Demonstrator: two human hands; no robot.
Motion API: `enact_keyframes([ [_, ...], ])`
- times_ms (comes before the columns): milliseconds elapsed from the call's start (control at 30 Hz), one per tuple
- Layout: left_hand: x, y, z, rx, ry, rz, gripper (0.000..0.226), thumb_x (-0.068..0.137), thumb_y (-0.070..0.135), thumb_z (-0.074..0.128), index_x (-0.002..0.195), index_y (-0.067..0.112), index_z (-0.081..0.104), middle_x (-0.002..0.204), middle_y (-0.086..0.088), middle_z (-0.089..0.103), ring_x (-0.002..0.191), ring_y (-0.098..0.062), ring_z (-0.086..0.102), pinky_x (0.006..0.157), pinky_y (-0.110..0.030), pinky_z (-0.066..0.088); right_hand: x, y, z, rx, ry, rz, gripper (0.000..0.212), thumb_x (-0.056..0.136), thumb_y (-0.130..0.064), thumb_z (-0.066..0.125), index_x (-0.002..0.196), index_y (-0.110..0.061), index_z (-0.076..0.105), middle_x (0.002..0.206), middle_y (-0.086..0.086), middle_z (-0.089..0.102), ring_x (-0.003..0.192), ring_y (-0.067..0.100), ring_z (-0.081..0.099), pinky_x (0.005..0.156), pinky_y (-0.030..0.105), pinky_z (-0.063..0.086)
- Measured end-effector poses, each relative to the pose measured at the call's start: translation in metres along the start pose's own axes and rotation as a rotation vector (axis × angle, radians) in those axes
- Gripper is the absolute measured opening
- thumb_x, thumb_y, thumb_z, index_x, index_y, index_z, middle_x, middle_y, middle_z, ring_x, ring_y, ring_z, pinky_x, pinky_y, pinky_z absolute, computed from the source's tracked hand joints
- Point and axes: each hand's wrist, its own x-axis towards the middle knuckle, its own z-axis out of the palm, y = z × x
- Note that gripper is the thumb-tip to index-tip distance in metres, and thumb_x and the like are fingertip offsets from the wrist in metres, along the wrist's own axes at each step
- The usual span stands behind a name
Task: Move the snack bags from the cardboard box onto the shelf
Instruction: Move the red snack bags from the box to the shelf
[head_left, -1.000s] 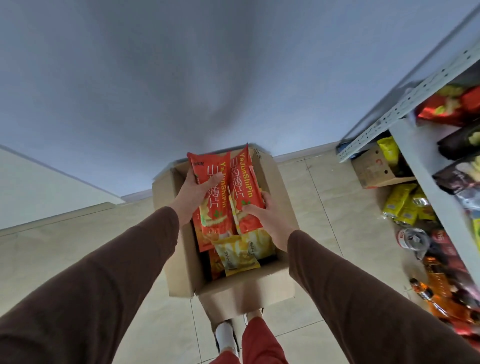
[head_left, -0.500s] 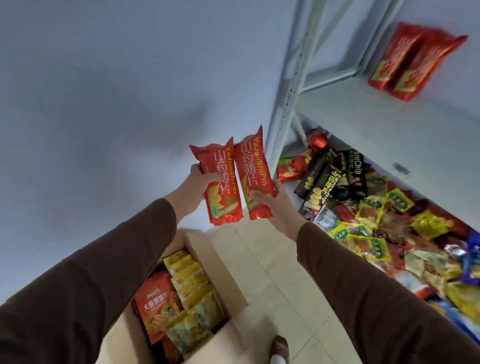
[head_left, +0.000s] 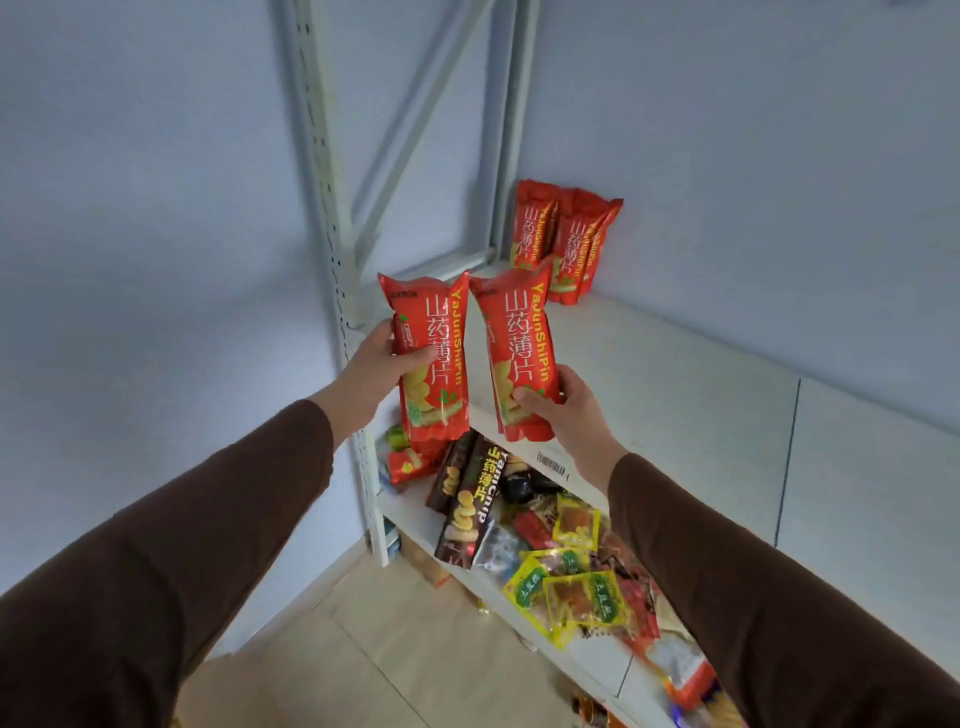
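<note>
My left hand (head_left: 375, 370) grips a tall red snack bag (head_left: 432, 332) upright by its left side. Beside it, my right hand (head_left: 570, 410) grips a second red snack bag (head_left: 514, 332) near its lower end. Both bags hang in the air at the front left corner of the white shelf board (head_left: 675, 395). At the back corner of that board, several matching red bags (head_left: 563, 239) lean against the wall. The cardboard box is out of sight.
A perforated white upright post (head_left: 332, 218) stands just left of the bags. The lower shelf (head_left: 524, 592) holds dark chip bags (head_left: 467, 499) and several yellow packets (head_left: 566, 587). Tiled floor (head_left: 363, 654) lies below, with a wall on the left.
Both hands have lifted the two red bags out of the box and carried them up and right to the shelf's front corner. The view swung from the box to the shelf.
</note>
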Motion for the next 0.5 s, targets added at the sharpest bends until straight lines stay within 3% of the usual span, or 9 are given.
enact_keyframes([
  [167,0.082,0.005,0.033,0.06,0.008,0.006,0.064,0.079,0.029,0.084,0.132,0.013,0.052,0.123,0.001,0.07,0.109,-0.018,0.069,0.101,-0.044,0.053,0.066,0.008,-0.037,-0.013,0.085,0.022,0.051,0.089,-0.03,0.078,0.129,-0.02,0.049,0.121,0.0,0.066,0.102,0.021,0.071,0.084,0.041,0.063],
  [233,0.117,0.005,0.037,0.057,-0.01,0.011,0.065,0.077,0.031,0.084,0.132,0.013,0.053,0.123,0.001,0.07,0.11,-0.018,0.069,0.101,-0.042,0.053,0.093,0.01,-0.044,-0.008,0.118,0.022,0.048,0.089,-0.029,0.078,0.127,-0.02,0.049,0.117,-0.003,0.065,0.099,0.018,0.07,0.075,0.034,0.064],
  [333,0.173,0.006,0.042,0.072,-0.044,0.027,0.059,0.08,0.031,0.082,0.131,0.017,0.055,0.123,0.002,0.07,0.111,-0.018,0.068,0.099,-0.04,0.053,0.136,0.012,-0.048,-0.015,0.16,0.009,0.046,0.091,-0.025,0.076,0.125,-0.02,0.047,0.107,-0.011,0.062,0.091,0.005,0.065,0.054,0.013,0.054],
  [500,0.274,0.009,0.037,0.1,-0.104,0.069,0.057,0.081,0.029,0.082,0.131,0.019,0.056,0.123,0.002,0.069,0.112,-0.018,0.067,0.093,-0.034,0.053,0.215,0.021,-0.041,0.001,0.268,0.001,0.043,0.09,-0.017,0.076,0.124,-0.017,0.05,0.104,-0.01,0.064,0.088,0.004,0.065,0.052,0.013,0.052],
])
